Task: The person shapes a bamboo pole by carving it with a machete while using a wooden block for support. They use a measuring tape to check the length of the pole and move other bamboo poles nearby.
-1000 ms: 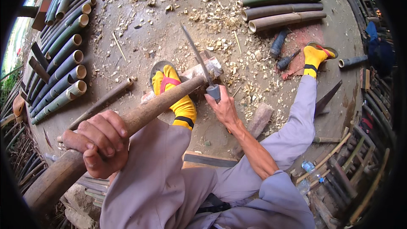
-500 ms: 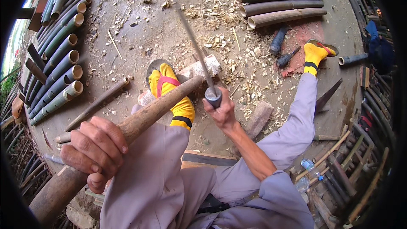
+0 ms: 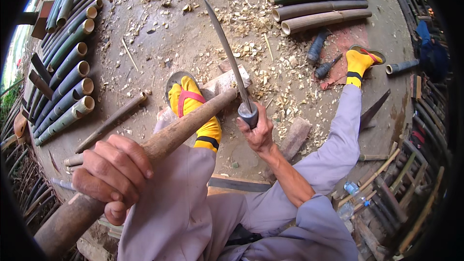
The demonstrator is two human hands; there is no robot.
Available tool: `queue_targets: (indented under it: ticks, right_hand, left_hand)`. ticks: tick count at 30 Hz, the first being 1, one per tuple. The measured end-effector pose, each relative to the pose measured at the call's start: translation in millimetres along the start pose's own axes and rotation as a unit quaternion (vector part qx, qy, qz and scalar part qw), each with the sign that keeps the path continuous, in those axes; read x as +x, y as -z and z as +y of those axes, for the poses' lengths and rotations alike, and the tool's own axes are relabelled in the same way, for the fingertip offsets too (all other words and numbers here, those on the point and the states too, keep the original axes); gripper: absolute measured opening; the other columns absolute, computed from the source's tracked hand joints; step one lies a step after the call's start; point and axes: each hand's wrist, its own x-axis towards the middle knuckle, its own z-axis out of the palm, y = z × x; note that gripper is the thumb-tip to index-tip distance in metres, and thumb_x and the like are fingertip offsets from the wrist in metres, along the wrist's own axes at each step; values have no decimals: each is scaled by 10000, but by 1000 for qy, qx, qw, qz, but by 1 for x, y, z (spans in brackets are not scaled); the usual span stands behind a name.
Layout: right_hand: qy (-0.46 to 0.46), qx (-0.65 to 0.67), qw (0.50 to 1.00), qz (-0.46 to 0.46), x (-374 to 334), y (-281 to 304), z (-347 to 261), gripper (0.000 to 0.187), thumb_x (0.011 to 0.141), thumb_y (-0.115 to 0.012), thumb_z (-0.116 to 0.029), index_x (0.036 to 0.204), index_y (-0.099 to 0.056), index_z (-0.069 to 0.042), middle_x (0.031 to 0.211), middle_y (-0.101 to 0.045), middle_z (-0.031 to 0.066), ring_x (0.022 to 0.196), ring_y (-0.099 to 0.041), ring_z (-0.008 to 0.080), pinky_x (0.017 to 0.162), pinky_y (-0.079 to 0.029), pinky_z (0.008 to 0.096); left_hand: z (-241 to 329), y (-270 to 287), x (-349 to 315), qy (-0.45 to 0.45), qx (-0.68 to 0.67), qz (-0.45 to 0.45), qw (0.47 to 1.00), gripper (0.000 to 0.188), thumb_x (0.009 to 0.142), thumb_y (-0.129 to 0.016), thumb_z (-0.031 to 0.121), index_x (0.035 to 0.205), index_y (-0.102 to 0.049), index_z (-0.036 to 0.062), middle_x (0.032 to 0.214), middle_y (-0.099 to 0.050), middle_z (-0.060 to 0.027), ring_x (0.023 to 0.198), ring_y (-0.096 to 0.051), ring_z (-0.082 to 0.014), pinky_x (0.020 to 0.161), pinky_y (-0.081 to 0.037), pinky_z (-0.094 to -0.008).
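Since the earlier frame, the knife had shifted, its tip reaching farther beyond the far end of the pole. The right hand, just right of that end, had its fingers closed around the handle. The left hand gripped the pole's near portion with curled fingers. Bamboo tubes lay left of the pole.

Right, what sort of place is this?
Probably a bamboo workshop: dark hollow bamboo tubes lie side by side, small pale chips lie scattered, and the right hand grips a long, curved metal knife.
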Motion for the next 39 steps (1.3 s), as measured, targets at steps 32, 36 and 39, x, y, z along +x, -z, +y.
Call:
queue_targets:
  ticks: [32,36,39]
  right_hand:
    - [-149,-72,974,-154,-10,-23,38,397,860,-626,-353,984,-462,-13,751,-626,181,668,-668,311,545,-514,406]
    - [-189,12,972,-141,0,-15,19,418,866,-611,-380,1017,-478,-13,751,-624,180,690,-666,295,572,-512,377]
    - [-208,45,969,-123,9,-9,8,409,873,-604,-372,1030,-484,-13,754,-627,159,693,-663,256,579,-510,346]
  left_hand:
    - [11,-18,-3,-25,79,209,974,110,874,-501,114,870,-402,66,658,-431,-29,482,-426,-104,476,-423,-269]
    - [20,-12,-3,-36,62,192,979,117,860,-512,109,872,-405,63,659,-438,-28,482,-445,-101,470,-432,-261]
    - [14,-16,-3,-46,69,168,982,120,847,-521,85,867,-405,62,644,-448,-32,460,-456,-96,460,-442,-241]
